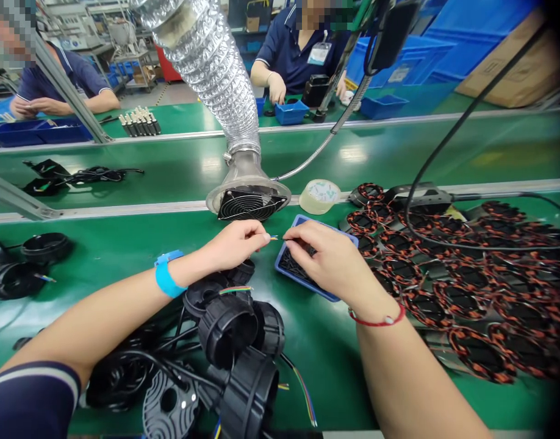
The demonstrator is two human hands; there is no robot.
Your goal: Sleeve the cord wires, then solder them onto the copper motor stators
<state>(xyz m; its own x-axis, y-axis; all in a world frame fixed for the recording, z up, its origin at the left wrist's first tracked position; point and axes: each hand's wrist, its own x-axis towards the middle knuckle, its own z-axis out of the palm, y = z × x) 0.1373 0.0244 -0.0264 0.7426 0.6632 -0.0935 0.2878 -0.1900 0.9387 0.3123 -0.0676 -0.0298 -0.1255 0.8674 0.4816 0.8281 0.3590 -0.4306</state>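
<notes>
My left hand (pixel 236 244) is closed in a pinch around thin coloured wires (pixel 273 238), whose bared ends point right. Facing it, my right hand (pixel 328 259) pinches a tiny dark piece (pixel 285 239), perhaps a short sleeve, just short of the wire tips. Below my right hand is a small blue tray (pixel 307 289) holding many short black pieces (pixel 293 265) that look like tubing. Black round plastic housings (pixel 227 332) with cables and coloured wire ends lie below my left wrist.
Copper-wound stator rings (pixel 467 305) cover the right side. A fume extractor hood (pixel 247 189) hangs ahead, beside a tape roll (pixel 319 196). More housings (pixel 46 247) lie at left. A black cable (pixel 438 146) loops at right. Two co-workers sit across the bench.
</notes>
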